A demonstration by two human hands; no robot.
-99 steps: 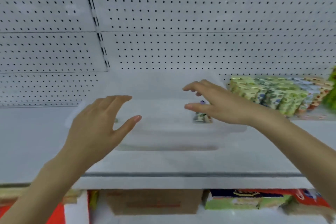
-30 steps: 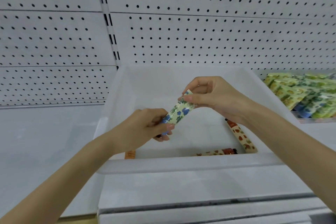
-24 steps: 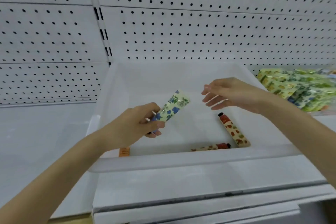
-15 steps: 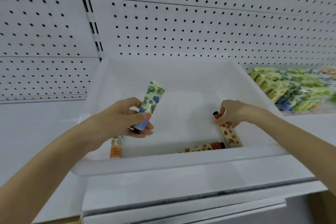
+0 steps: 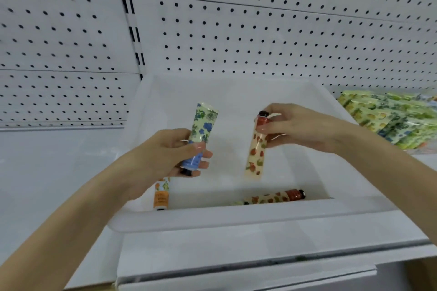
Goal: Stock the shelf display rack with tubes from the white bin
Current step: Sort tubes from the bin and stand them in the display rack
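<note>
Shelf, white bin, tubes inside

blue-flower tube: cream, blue blooms, green leaves | red-fruit tube: cream, red fruits, black cap | lying tube: cream, red shoulder | bin: white | pegboard: white, black holes | stacked tubes: yellow-green

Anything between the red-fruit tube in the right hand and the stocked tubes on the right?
Only the white bin's right wall lies between the red-fruit tube, pinched by the right hand, and the stocked tubes.
</note>
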